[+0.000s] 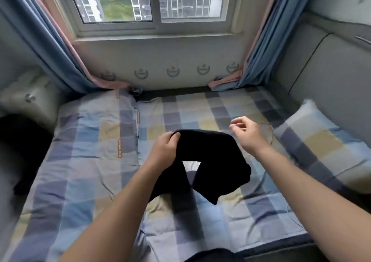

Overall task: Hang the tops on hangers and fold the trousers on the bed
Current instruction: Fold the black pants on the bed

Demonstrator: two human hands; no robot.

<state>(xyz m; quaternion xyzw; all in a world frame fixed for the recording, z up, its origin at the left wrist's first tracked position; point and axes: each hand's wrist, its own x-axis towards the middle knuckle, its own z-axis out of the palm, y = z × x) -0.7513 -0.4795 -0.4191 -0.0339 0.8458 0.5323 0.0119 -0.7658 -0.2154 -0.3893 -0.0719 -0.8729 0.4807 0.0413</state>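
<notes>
The black garment (210, 155) gripped in my left hand (164, 147) reads as uniformly dark, with no seam, waistband or collar resolvable. Its near part passes behind my left forearm (128, 191). On my right hand (249, 133) the fingers (236, 125) are blurred and their outlines soft. A dark mass (18, 151) at the left margin is blurred and cut by the frame; I cannot identify it. Some dark fabric (210, 255) at the bottom edge is cut off, with only a sliver visible. The lettering on the bedcover's orange strips (119, 148) is too small to read.
</notes>
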